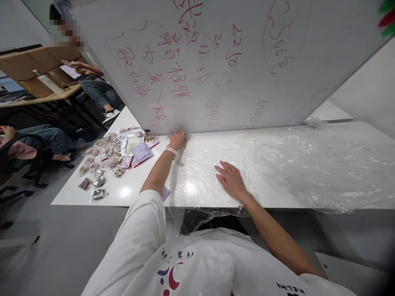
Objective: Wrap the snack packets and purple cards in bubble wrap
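Observation:
A crinkled sheet of clear plastic film (200,168) is spread over the white table in front of me, its near edge hanging over the table's front. My left hand (178,140) is at the film's far left corner, against the foot of the whiteboard, with its fingers bent down and closed on the film edge. On the middle of the sheet lies my right hand (230,179), palm down, fingers spread and holding nothing. A purple packet (166,193) shows partly beside the film's left edge, below my left forearm.
Small clear-wrapped items (100,181) and a purple pouch (142,152) lie to the left. More clear film (333,168) covers the table's right side. A whiteboard (197,82) with red writing stands along the back edge. Two seated people are at far left, near a desk (69,91).

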`<control>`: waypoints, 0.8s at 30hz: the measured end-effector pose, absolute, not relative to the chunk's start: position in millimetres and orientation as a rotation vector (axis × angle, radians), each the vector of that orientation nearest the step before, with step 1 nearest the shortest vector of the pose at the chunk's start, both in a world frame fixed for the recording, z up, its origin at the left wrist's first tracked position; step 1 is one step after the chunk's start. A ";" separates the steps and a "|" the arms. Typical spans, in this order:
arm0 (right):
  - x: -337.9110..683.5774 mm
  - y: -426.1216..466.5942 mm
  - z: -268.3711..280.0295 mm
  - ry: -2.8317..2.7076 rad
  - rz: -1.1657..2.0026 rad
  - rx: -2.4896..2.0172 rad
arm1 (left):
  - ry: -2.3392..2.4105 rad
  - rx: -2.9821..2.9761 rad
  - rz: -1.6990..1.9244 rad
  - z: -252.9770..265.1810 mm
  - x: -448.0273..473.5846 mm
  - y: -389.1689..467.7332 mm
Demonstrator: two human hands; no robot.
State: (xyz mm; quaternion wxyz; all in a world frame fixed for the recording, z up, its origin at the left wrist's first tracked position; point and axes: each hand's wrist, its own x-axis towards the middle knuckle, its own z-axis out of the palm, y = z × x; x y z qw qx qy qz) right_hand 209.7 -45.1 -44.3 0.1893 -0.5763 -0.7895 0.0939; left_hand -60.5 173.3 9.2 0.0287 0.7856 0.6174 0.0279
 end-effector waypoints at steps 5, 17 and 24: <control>208.7 -43.4 -44.1 -2.187 0.319 -1.609 | 1.946 2.400 0.088 28.8 -45.9 163.9; 223.5 -28.6 -42.4 -1.349 0.826 -1.463 | 1.185 2.663 0.382 -1.9 43.9 -63.2; 266.7 -111.2 20.1 -1.370 0.904 -1.527 | 1.419 1.960 0.878 23.8 -12.8 -149.1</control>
